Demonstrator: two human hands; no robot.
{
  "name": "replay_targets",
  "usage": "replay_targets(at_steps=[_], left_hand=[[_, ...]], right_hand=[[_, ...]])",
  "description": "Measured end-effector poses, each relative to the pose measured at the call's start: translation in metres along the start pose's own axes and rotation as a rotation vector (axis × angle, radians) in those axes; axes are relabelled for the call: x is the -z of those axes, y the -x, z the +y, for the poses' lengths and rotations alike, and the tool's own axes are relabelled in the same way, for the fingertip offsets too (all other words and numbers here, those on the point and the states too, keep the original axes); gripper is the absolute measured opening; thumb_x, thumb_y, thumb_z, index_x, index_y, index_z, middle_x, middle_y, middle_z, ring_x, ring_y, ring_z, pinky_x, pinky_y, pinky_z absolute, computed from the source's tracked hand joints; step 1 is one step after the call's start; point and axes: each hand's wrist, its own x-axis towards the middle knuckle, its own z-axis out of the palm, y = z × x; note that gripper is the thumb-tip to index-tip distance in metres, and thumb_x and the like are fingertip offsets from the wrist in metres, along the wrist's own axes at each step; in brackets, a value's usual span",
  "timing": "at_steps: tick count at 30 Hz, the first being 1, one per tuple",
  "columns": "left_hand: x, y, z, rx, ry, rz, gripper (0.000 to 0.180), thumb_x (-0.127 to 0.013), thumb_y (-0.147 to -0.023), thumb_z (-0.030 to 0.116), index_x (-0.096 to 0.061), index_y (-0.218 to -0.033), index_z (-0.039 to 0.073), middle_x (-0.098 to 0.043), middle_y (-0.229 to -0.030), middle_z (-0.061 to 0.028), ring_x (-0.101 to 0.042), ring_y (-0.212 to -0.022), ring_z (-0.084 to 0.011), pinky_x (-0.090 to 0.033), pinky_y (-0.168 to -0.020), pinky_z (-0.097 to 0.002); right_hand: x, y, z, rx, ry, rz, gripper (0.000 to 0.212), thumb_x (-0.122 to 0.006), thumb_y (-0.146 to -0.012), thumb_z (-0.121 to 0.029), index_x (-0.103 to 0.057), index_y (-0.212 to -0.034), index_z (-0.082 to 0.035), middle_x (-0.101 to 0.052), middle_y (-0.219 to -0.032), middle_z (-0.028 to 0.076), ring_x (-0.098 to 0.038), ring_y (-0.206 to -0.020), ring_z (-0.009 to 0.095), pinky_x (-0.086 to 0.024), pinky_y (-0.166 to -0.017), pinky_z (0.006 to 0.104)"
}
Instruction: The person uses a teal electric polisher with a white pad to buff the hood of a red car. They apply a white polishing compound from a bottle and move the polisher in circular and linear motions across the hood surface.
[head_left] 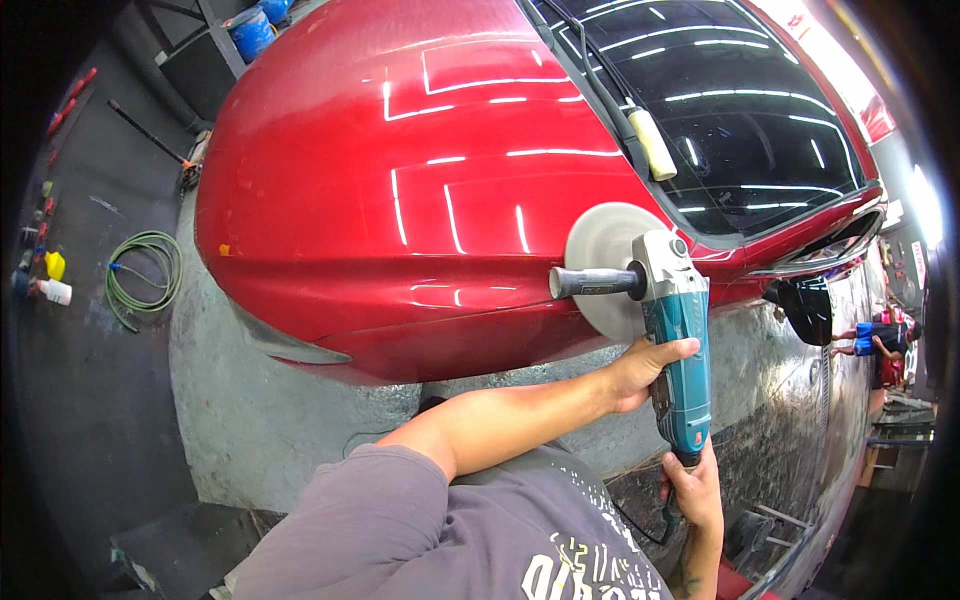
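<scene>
A teal and silver car polisher [682, 330] with a broad whitish pad [600, 240] is held over the side of a red car [300, 190], by the hood's rear corner. The pad overlaps the paint there; whether it presses on it I cannot tell. My left hand [640, 374] is wrapped round the middle of the polisher's body, thumb on top. My right hand [692, 488] closes round its tail end, where the black cord [640, 530] comes out. The dark side handle [595, 282] sticks out to the left with no hand on it.
A pale yellow bottle [652, 145] lies at the base of the windshield [740, 110]. The black side mirror [803, 310] juts out at right. A green hose [142, 280] hangs coiled at left, and a blue bucket [250, 34] stands far left. Another person [885, 338] is far right.
</scene>
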Motion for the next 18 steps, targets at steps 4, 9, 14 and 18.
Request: replay_targets(at_steps=[4, 9, 14, 18], left_hand=[[0.016, 0.033, 0.005, -0.027, -0.004, 0.063, 0.071, -0.085, -0.094, 0.046, -0.054, -0.146, 0.009, -0.066, -0.134, -0.0090, -0.065, -0.128, -0.0241, -0.053, -0.112, -0.0515], [0.041, 0.144, 0.043, -0.213, 0.052, 0.191, 0.094, -0.088, -0.087, 0.057, -0.051, -0.155, 0.003, -0.062, -0.151, -0.0171, -0.058, -0.144, -0.0322, -0.045, -0.125, -0.0565], [0.078, 0.234, 0.105, -0.557, -0.022, 0.388, 0.087, -0.080, -0.091, 0.066, -0.053, -0.149, 0.007, -0.064, -0.142, -0.0141, -0.060, -0.140, -0.0354, -0.048, -0.122, -0.0573], [0.110, 0.267, 0.147, -0.662, 0.046, 0.408, 0.085, -0.077, -0.094, 0.068, -0.053, -0.148, 0.006, -0.063, -0.142, -0.0139, -0.059, -0.139, -0.0352, -0.047, -0.123, -0.0567]], right_hand=[[-0.007, -0.001, -0.005, -0.030, 0.068, -0.096, 0.084, -0.076, -0.100, -0.009, -0.027, -0.169, -0.005, -0.067, -0.113, 0.008, -0.067, -0.076, 0.016, -0.059, -0.067, 0.0323], [-0.064, -0.025, -0.041, 0.287, 0.405, -0.422, 0.099, -0.083, -0.098, -0.023, -0.020, -0.173, -0.006, -0.068, -0.142, 0.031, -0.067, -0.135, 0.044, -0.050, -0.115, 0.0486], [-0.156, -0.064, -0.100, 0.334, 0.538, -0.774, 0.107, -0.076, -0.102, -0.030, -0.001, -0.174, -0.006, -0.069, -0.128, 0.039, -0.067, -0.122, 0.057, -0.052, -0.107, 0.0560], [-0.204, -0.083, -0.105, 0.535, 0.528, -0.854, 0.105, -0.071, -0.104, -0.025, 0.004, -0.175, -0.006, -0.069, -0.124, 0.039, -0.066, -0.122, 0.057, -0.051, -0.105, 0.0568]])
